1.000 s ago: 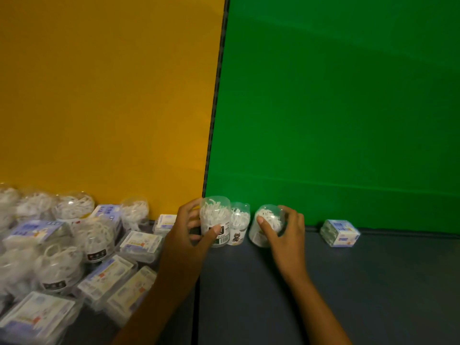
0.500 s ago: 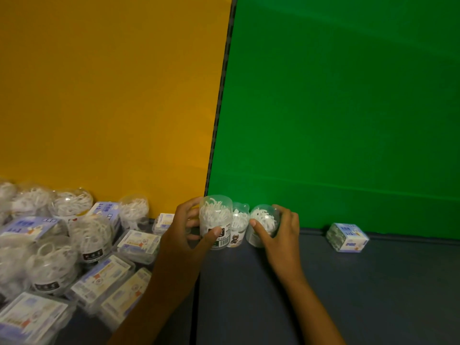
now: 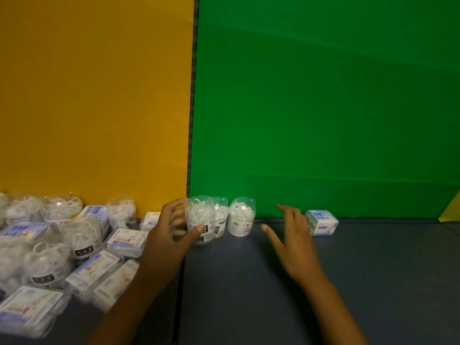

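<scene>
Three clear jars of white floss picks stand in a row against the green wall. My left hand (image 3: 171,232) grips the leftmost jar (image 3: 200,219), thumb on its front label. A smaller middle jar (image 3: 221,220) stands behind it, and the right jar (image 3: 241,217) stands upright on its own. My right hand (image 3: 291,237) hovers open to the right of that jar, fingers spread, holding nothing. A small white-and-blue box (image 3: 321,222) lies just beyond its fingertips.
A heap of several floss jars (image 3: 49,260) and flat clear packs (image 3: 127,241) covers the dark mat on the left, below the yellow wall. The dark mat (image 3: 273,307) stretches in front. A yellow wedge (image 3: 451,210) shows at the far right.
My right hand has let go of the right jar, which now stands upright, and has moved right toward the small box. My left hand still holds the leftmost jar.
</scene>
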Demonstrator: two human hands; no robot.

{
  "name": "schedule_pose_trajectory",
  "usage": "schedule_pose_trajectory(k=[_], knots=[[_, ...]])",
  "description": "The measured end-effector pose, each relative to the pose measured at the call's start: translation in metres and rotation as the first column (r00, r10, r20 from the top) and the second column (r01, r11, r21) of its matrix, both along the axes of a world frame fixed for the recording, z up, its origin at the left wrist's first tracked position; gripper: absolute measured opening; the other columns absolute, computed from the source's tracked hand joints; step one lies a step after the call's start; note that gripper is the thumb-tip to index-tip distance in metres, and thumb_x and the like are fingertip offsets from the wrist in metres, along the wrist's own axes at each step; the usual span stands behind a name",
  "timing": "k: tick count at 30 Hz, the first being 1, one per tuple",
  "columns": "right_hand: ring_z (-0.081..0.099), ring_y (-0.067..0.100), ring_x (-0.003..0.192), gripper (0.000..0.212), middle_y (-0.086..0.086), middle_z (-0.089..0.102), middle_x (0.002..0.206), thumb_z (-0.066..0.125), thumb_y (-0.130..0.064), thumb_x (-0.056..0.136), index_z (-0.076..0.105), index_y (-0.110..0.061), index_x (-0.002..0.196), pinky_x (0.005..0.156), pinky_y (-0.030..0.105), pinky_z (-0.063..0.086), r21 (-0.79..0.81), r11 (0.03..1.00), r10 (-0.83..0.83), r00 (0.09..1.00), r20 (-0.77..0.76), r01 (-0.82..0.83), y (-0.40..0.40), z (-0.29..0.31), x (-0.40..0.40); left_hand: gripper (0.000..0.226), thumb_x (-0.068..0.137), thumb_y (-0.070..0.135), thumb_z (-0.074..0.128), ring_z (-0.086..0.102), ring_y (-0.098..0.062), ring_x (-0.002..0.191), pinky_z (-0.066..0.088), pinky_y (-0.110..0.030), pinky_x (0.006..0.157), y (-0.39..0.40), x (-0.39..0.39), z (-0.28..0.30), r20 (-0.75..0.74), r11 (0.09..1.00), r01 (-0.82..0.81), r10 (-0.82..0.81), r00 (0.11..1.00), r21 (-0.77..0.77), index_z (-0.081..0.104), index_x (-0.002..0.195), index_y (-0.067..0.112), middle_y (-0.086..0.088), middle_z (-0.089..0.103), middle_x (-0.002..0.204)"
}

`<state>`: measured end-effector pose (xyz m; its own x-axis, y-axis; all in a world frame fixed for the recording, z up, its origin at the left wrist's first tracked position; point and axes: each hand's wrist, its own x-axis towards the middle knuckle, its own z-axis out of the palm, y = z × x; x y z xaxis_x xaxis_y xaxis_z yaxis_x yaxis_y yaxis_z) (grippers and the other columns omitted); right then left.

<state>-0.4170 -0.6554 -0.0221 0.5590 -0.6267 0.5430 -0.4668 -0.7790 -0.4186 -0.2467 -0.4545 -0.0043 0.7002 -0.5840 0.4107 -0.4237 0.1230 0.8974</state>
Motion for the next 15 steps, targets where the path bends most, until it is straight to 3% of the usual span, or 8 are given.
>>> schedule_pose_trajectory(k=[4,9,12,15], knots=[[0.043,0.021,0.129,0.063,0.001,0.043,0.141,0.047,-0.061,0.092,0.041,-0.019,0.14,0.103,0.036,0.042,-0.117,0.992,-0.077,0.972,-0.223,0.052,-0.01,0.012,-0.053,0.063,0.079,0.02,0.073,0.06,-0.003,0.106,0.05,-0.017,0.078,-0.01,-0.026,0.01,0.01,0.999,0.035,-0.035,0.999,-0.016,0.041,0.133,0.027,0.008,0.06,0.121],[0.044,0.019,0.122,0.067,-0.002,0.045,0.137,0.04,-0.067,0.09,0.04,-0.021,0.139,0.098,0.032,0.041,-0.195,0.976,-0.151,0.939,-0.309,0.093,-0.014,0.032,-0.119,0.062,0.079,0.011,0.073,0.055,0.018,0.094,0.047,-0.005,0.071,-0.03,-0.081,0.028,0.061,0.991,0.132,-0.13,0.99,-0.028,0.044,0.131,0.028,0.017,0.054,0.113],[0.043,0.02,0.124,0.071,-0.002,0.045,0.136,0.031,-0.071,0.088,0.04,-0.022,0.139,0.1,0.032,0.041,-0.185,0.976,-0.178,0.916,-0.359,0.117,-0.016,0.04,-0.162,0.058,0.079,0.018,0.073,0.053,0.019,0.097,0.047,-0.005,0.073,-0.042,-0.12,0.035,0.077,0.984,0.179,-0.178,0.981,-0.009,0.048,0.129,0.035,0.019,0.052,0.116],[0.042,0.021,0.126,0.077,-0.001,0.045,0.137,0.024,-0.073,0.087,0.039,-0.021,0.141,0.102,0.033,0.04,-0.175,0.973,-0.207,0.91,-0.36,0.152,-0.019,0.044,-0.209,0.054,0.08,0.016,0.073,0.055,0.017,0.097,0.049,-0.008,0.074,-0.054,-0.162,0.037,0.085,0.973,0.229,-0.229,0.97,0.007,0.052,0.127,0.032,0.015,0.055,0.118]])
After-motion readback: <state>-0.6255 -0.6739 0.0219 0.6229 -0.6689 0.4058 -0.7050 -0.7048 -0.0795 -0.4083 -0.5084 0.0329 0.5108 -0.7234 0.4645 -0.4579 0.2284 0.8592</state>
